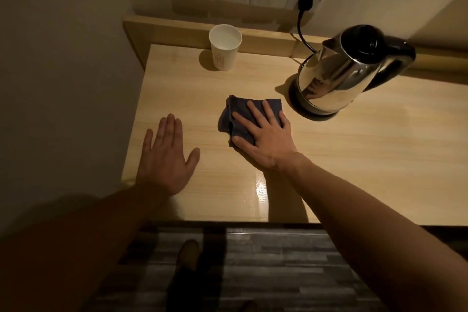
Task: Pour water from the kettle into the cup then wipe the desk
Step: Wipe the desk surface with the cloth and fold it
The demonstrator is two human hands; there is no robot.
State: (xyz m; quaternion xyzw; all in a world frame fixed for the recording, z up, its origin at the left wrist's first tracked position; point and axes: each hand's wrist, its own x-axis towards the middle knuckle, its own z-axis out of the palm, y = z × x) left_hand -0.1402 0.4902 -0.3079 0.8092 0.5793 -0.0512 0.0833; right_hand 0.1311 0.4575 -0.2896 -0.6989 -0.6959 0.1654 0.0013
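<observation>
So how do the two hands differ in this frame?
The right hand presses flat on the dark cloth near the kettle; the left hand lies on bare desk with nothing under it. The right sits mid-desk, the left near the desk's left edge. Both are palm down with fingers extended.

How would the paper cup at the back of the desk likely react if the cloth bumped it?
The paper cup looks thin-walled and light, so a nudge would probably slide it. It is tall with a narrow base, so it may tip. It seems to hold water, which would add some weight but could spill onto the desk.
</observation>
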